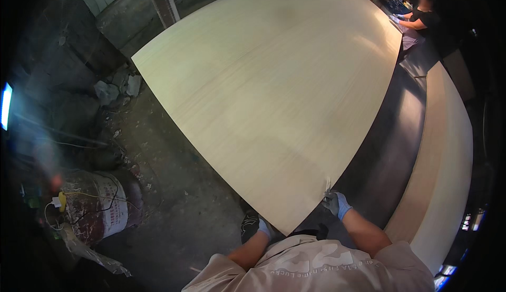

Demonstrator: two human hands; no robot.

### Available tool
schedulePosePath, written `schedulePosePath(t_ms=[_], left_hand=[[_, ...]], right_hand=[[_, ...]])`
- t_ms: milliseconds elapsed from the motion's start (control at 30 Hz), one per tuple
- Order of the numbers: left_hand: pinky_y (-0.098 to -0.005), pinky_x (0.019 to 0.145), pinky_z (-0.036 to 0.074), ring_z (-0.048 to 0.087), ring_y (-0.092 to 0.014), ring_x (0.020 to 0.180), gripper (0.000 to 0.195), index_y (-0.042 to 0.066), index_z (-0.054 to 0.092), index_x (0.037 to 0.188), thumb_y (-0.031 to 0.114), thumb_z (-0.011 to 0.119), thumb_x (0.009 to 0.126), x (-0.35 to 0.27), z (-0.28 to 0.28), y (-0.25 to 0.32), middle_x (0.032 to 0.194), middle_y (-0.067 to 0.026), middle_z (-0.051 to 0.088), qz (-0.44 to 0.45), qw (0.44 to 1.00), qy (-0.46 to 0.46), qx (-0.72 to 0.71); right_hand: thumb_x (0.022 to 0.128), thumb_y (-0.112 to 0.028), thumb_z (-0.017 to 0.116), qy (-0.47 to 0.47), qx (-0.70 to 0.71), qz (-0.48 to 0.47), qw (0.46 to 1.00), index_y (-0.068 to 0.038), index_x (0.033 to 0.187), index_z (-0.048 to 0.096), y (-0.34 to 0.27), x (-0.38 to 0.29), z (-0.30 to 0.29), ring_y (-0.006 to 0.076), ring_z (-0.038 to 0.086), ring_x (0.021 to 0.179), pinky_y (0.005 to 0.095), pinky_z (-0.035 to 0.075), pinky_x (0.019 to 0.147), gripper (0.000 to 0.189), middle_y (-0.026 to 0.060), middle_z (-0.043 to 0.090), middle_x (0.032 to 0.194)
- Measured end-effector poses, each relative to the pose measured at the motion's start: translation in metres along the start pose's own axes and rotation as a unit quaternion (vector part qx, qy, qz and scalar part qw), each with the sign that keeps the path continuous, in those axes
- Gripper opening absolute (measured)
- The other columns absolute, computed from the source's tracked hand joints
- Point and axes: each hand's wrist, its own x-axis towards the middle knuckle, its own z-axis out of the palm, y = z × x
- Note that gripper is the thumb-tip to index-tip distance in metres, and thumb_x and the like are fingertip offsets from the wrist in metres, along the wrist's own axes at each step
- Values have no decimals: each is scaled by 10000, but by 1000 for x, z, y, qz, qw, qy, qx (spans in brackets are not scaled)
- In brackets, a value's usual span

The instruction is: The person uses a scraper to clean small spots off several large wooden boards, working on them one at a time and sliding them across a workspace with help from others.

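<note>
A large pale wood veneer sheet [269,94] spreads out before me, its near corner pointing at my waist. My right hand [335,203], in a grey-palmed glove, is at the sheet's right edge near that corner. Its fingers close on a slim tool [328,183] with a pale end that lies over the sheet; its exact kind is unclear. At the left edge, my left hand [263,227] shows mostly as a light glove cuff. Its fingers are hidden at or below the sheet, so their grip cannot be seen.
A co-worker [421,19] with gloved hands touches the sheet's far right end. Another long pale panel [435,153] lies to the right, beyond a dark smooth surface [395,134]. On the left floor stands a stained drum [91,205] with cables and a yellow socket [62,201].
</note>
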Motion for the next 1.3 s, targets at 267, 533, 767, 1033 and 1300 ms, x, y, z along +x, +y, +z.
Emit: schedulePosePath(t_ms=[267, 533, 767, 1033, 1300], left_hand=[[-439, 1058, 412, 506, -318, 1246, 795, 46, 377, 1448, 658, 353, 941, -57, 134, 229, 1428, -151, 465, 426, 876, 29, 226], [-452, 1001, 420, 419, -333, 1263, 676, 63, 292, 1448, 487, 497, 963, -80, 62, 12, 1405, -166, 428, 205, 772, 142, 585], [-340, 845, 480, 589, -186, 980, 458, 48, 586, 1267, 394, 531, 972, -192, -66, -7, 1118, -91, 647, 97, 581, -57, 806], [-299, 599, 436, 565, -162, 691, 287, 67, 622, 978, 344, 597, 909, -276, -217, 192, 778, -34, 597, 259, 704, 384, 538], [-325, 883, 483, 604, -239, 1057, 478, -1, 498, 1289, 322, 571, 946, -332, -220, 283, 1181, -151, 616, 223, 800, 314, 461]], right_hand=[[827, -130, 662, -21, -58, -25, 998, -103, 859, 614, 90, -35, -25, 111, 545, 699, 310, 468, 719, 64, -18, 553, 736], [831, -127, 713, -69, -77, -93, 990, -51, 938, 656, 126, -96, 13, 95, 559, 681, 239, 458, 633, 144, -1, 606, 753], [858, -133, 684, -145, -81, -150, 975, -55, 987, 639, 144, -117, 10, 104, 547, 632, 264, 493, 581, 157, 5, 592, 751], [881, -33, 594, -101, -37, -191, 976, -49, 1085, 630, 183, -135, 8, 107, 567, 661, 253, 466, 559, 207, 12, 622, 819], [895, -165, 646, -16, -128, -215, 968, -49, 1057, 702, 117, -102, 170, 114, 597, 715, 275, 511, 615, 207, 19, 658, 841]])
